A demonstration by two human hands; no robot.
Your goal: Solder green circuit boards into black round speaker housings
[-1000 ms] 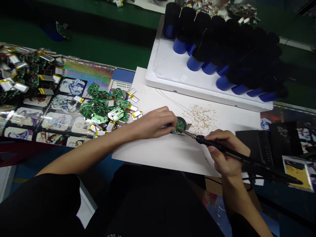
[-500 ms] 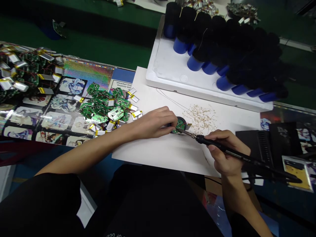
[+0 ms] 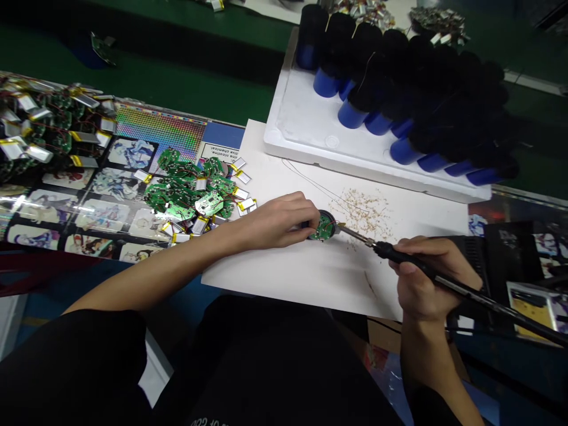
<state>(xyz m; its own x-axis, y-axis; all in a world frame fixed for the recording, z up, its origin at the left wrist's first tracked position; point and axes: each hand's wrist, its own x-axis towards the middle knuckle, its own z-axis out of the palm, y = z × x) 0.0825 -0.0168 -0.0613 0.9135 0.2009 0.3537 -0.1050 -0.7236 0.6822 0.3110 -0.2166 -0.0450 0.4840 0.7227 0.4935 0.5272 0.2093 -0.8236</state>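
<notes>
The person's left hand [image 3: 275, 222] is curled, its fingertips pinching the left edge of one round green circuit board [image 3: 325, 226], which sits just beyond them at about 3 o'clock, low over a white sheet [image 3: 288, 278]. The right hand [image 3: 426, 275] grips one black soldering iron [image 3: 399, 255] like a pen. The iron's metal tip [image 3: 350, 231] points toward 9 o'clock and ends just beside the board's right edge; whether it touches cannot be told.

At 2 o'clock from the board lies a scatter of pale crumbs [image 3: 366, 213], too many to count, with one thin loose wire [image 3: 310, 180] beyond it at about 11 o'clock. At 10 o'clock from the left hand sits a heap of green circuit boards [image 3: 186, 195], roughly a dozen or more, among small pouch batteries [image 3: 245, 205]. Farther out at 12 o'clock, one white foam tray [image 3: 302, 136] holds about ten visible blue cylinders [image 3: 352, 113] with black tops.
</notes>
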